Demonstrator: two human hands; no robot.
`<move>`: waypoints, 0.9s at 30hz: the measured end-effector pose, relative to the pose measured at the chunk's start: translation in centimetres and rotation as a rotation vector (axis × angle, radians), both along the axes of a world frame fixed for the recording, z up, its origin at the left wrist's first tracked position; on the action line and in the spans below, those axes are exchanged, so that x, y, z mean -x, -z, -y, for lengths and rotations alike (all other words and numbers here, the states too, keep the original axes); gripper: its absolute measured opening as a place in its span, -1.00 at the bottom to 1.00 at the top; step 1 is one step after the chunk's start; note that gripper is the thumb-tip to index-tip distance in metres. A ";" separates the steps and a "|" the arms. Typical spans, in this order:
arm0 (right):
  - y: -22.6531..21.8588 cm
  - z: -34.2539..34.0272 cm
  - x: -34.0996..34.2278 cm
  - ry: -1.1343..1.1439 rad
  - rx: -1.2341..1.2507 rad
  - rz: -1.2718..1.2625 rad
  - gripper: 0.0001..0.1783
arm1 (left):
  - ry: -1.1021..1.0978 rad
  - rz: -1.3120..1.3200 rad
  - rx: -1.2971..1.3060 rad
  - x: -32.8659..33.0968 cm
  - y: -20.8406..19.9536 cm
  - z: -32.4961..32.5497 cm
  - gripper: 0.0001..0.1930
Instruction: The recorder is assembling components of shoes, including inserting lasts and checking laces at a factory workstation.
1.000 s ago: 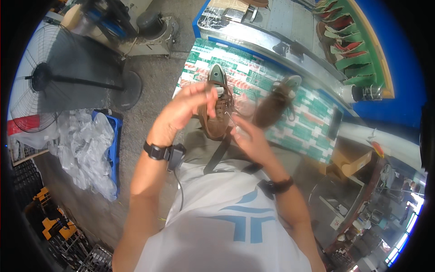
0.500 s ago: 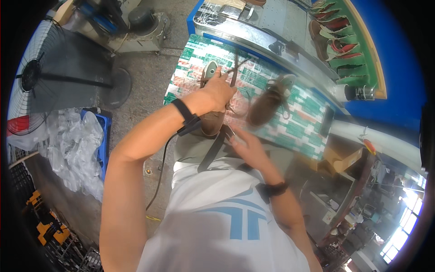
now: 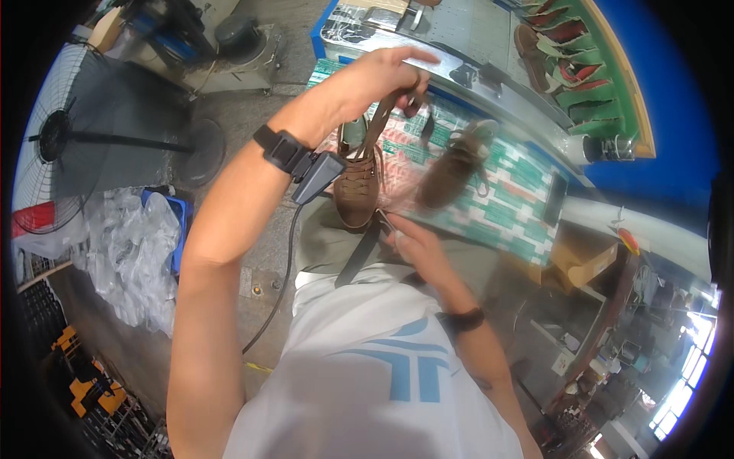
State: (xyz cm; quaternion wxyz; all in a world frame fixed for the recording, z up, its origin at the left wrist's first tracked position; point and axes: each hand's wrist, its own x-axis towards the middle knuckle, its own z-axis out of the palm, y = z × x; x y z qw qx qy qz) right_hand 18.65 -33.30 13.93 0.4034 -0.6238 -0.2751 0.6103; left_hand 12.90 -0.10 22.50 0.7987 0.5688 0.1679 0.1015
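Fingers of the left hand (image 3: 382, 73) pinch the brown laces (image 3: 376, 126) and have drawn them up and taut, higher than a moment ago, while the right hand (image 3: 413, 245) closes its fingers on the heel end of the brown lace-up shoe (image 3: 358, 187), held above the person's lap just before the bench (image 3: 505, 191). The rise of the hand suggests the lacing is being cinched tight. A second brown shoe (image 3: 455, 164) lies on the green-patterned bench, near the first.
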 end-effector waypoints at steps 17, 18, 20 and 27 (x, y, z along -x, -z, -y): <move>-2.8 -3.2 0.8 -0.152 -0.205 0.274 -0.26 | -0.179 -0.524 -0.882 0.8 6.6 -16.6 -0.53; -2.9 -3.3 1.0 -0.125 -0.212 0.330 -0.24 | -0.055 -0.476 -0.839 2.0 7.3 -13.7 -0.51; -3.2 -5.0 1.3 -0.160 -0.288 0.433 -0.21 | 0.139 -0.515 -0.866 4.2 8.3 -8.8 -0.49; -3.3 -10.6 3.0 -0.390 -0.389 0.846 -0.04 | 0.142 -0.539 -0.407 7.0 10.0 -3.1 -0.38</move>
